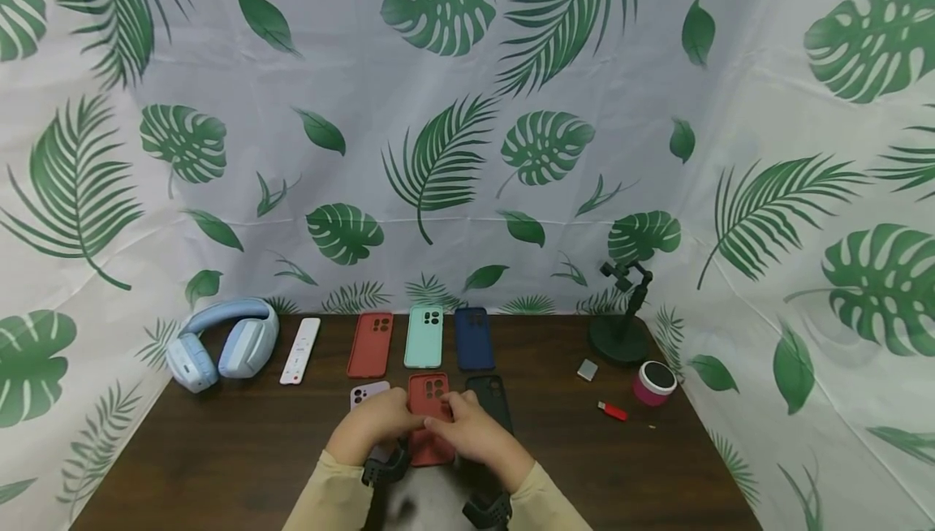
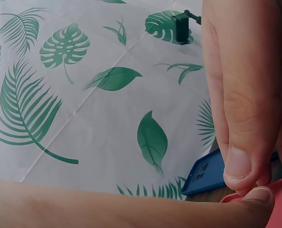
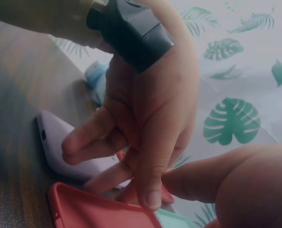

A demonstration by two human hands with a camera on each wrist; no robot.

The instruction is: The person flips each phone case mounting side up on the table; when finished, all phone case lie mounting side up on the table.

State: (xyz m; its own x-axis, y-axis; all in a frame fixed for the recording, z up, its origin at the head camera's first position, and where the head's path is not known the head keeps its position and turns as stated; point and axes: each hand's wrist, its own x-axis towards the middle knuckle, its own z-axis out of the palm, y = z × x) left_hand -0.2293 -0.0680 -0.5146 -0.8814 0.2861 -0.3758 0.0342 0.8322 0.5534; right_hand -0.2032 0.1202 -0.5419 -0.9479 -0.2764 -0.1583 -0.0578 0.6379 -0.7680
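Note:
A red phone case (image 1: 433, 450) lies in the middle of the front row, its camera cutouts toward the back. My left hand (image 1: 383, 424) holds it at its left side, thumb (image 2: 257, 197) at the rim. From the other side my right hand (image 1: 478, 433) holds it, an index finger by the cutouts. Both thumbs meet over the case, which hides part of its surface. To the left, a light purple phone case (image 3: 67, 140) sits under the left hand's loosely curled other fingers. A dark phone case (image 1: 493, 397) is partly hidden beside my right hand.
Behind are red (image 1: 370, 344), mint (image 1: 424, 336) and blue (image 1: 475, 338) phone cases. Blue headphones (image 1: 244, 344) and a white remote (image 1: 300, 351) lie left. Rightward stand a dark desk stand (image 1: 619, 338), a pink jar (image 1: 653, 385), a red USB stick (image 1: 612, 411) and a small grey block (image 1: 588, 369).

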